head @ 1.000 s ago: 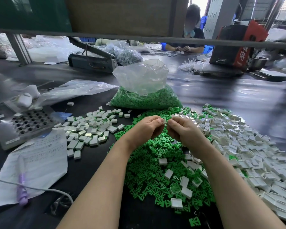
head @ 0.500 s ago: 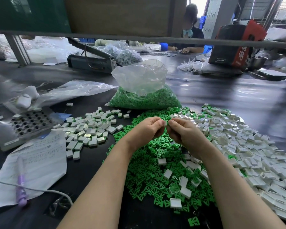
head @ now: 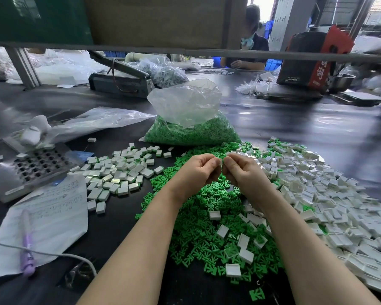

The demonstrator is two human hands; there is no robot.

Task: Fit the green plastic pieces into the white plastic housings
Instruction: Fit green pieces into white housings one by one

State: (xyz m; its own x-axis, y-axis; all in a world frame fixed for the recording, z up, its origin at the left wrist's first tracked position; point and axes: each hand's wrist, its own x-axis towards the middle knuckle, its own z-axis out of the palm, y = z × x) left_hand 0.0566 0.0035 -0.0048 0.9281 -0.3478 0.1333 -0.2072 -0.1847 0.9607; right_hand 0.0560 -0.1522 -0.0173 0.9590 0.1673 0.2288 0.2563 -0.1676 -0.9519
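the left hand (head: 198,170) and right hand (head: 243,172) meet in the middle of the frame, fingers curled, pinching a small white piece (head: 222,162) between them. under them lies a pile of green pieces (head: 198,227) on the dark surface (head: 317,128). white housings (head: 330,194) are heaped at the right. a bag of green pieces (head: 191,128) sits above.
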